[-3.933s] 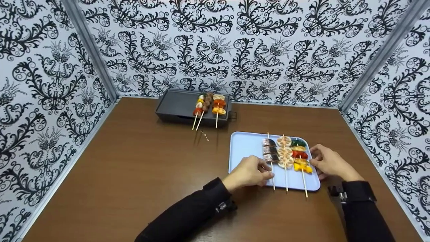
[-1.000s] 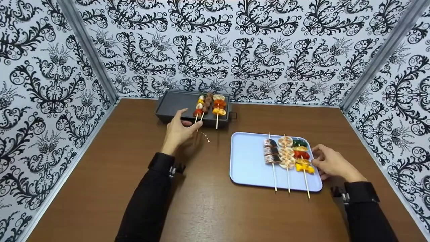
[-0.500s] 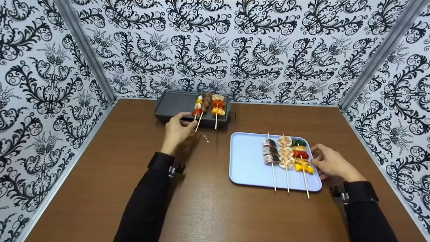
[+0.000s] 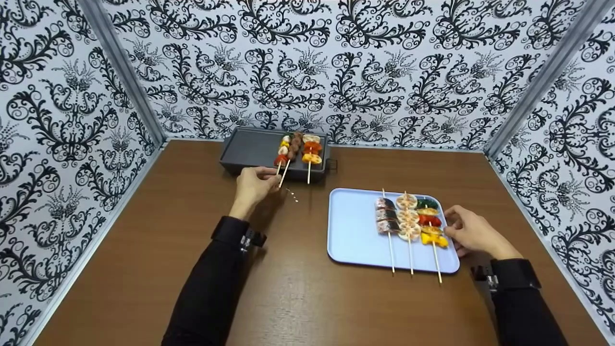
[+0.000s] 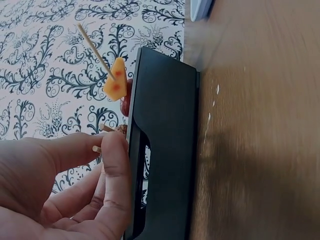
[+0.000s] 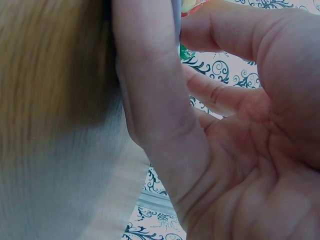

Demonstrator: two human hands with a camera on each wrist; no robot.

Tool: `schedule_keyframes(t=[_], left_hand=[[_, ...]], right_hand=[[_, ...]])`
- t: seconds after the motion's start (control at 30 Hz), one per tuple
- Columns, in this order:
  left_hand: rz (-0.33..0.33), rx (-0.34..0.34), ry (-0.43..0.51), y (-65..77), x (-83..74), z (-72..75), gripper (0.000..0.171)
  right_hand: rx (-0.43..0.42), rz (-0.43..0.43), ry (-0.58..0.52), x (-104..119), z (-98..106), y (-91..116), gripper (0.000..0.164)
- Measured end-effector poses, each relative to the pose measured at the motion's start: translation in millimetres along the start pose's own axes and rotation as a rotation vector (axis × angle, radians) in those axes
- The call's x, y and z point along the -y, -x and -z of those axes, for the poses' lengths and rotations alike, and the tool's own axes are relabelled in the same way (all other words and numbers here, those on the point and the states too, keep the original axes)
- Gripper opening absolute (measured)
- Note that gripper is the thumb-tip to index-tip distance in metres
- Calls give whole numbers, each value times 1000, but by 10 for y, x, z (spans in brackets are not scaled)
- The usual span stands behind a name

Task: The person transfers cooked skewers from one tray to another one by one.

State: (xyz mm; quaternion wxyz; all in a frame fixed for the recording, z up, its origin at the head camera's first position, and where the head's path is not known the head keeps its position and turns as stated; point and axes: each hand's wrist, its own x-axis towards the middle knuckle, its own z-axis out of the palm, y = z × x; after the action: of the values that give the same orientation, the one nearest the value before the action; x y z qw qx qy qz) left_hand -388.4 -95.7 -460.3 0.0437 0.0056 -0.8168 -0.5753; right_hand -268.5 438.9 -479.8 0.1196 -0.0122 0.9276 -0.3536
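At the front of the dark grill [image 4: 250, 150], my left hand [image 4: 253, 188] pinches the wooden stick of the leftmost skewer [image 4: 282, 150], strung with red, white and yellow pieces. Thumb and forefinger meet on that stick's end in the left wrist view, where a second stick end [image 5: 106, 128] sits right beside them. It belongs to the meat skewer [image 4: 294, 146]. Further right on the grill lies a skewer with orange and yellow pieces [image 4: 311, 149]. My right hand [image 4: 473, 233] grips the right rim of the light blue tray [image 4: 353, 230], thumb on top and fingers underneath.
Three skewers lie on the tray's right half: fish pieces [image 4: 387, 216], pale round slices [image 4: 408, 218] and mixed vegetables [image 4: 430, 221]. Their sticks reach over the front rim. Small white marks [image 4: 292, 194] show on the brown table [image 4: 298, 288]. Patterned walls [image 4: 365, 86] enclose the table.
My left hand has left the fish skewer on the tray, reached the grill and closed finger and thumb on the leftmost skewer's stick. The right hand has stayed at the tray's rim.
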Motion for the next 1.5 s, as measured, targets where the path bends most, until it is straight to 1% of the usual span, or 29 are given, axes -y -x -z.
schedule_keyframes(t=[0.2,0.33,0.4,0.47,0.57,0.67,0.83,1.07,1.3,1.5], left_hand=[[49,7,69,-7,10,16,26],[67,1,71,-13,18,29,25],[68,-2,59,-20,24,35,25],[72,-2,68,-25,30,38,25],[69,4,66,-24,22,49,26],[84,16,83,-14,8,60,27],[113,24,132,-5,6,70,28],[163,52,240,-7,-3,59,30],[155,53,244,5,-26,69,30],[133,28,212,13,-27,79,28]], right_hand=[[-3,1,-1,4,-7,-5,46],[-3,1,11,2,-2,-5,45],[-5,-2,15,2,-1,-3,44],[-6,-2,15,2,-1,0,44],[-8,1,13,7,2,3,44],[-6,-5,6,8,2,2,45],[-3,-2,6,9,6,0,45],[6,1,-4,-1,14,2,47],[4,-3,-3,-8,8,3,47],[-3,0,2,-4,6,-1,47]])
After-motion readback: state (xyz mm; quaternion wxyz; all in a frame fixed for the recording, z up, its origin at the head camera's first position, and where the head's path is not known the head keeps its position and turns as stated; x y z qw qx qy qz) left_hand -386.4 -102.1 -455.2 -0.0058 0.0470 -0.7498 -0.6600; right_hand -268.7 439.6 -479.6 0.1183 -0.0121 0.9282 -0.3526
